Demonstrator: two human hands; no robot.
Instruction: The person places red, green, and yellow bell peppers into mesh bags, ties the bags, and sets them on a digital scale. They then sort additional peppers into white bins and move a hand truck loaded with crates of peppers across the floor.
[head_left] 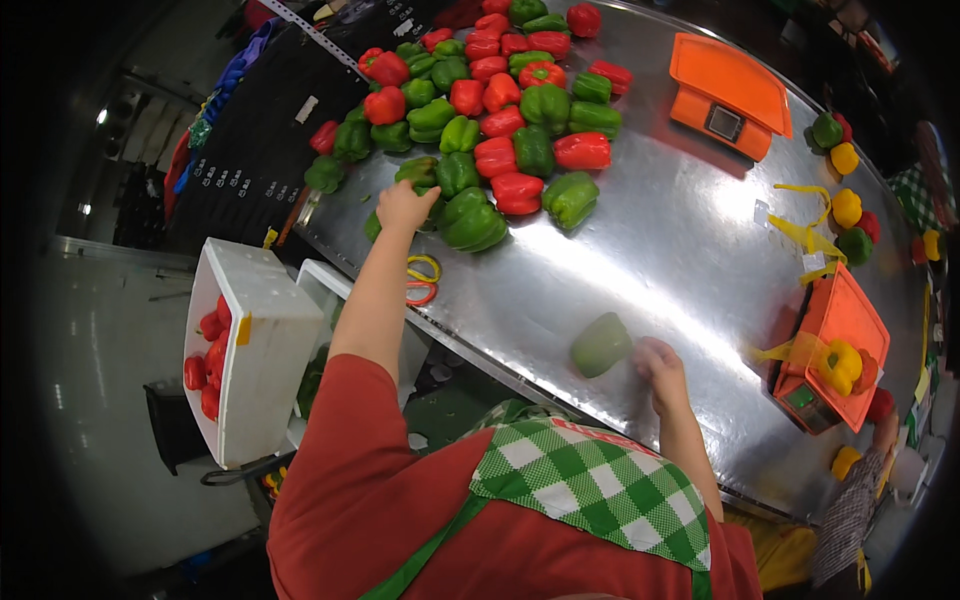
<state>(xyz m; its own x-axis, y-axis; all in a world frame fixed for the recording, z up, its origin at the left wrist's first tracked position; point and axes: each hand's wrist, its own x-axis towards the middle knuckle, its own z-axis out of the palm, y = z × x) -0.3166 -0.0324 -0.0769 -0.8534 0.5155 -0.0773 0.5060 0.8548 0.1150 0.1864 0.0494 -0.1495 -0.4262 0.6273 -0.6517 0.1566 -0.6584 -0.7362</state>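
Note:
My left hand (405, 207) reaches to the near left edge of a pile of red and green bell peppers, its fingers closed on a green bell pepper (434, 216) that the hand partly hides. Beside it sits a large green bell pepper (472, 221). My right hand (661, 371), slightly blurred, is over the near part of the metal table (520, 300). Its fingers are apart and hold nothing. Just left of them is a single blurred green bell pepper (601, 346), with a small gap between.
Scissors (424, 279) lie by the table's near edge. A white foam box (265, 350) of red peppers stands at the left. Two orange scales (728, 90) (835, 340) are on the right, the nearer holding peppers. Another person's arm (870, 480) comes in at the lower right.

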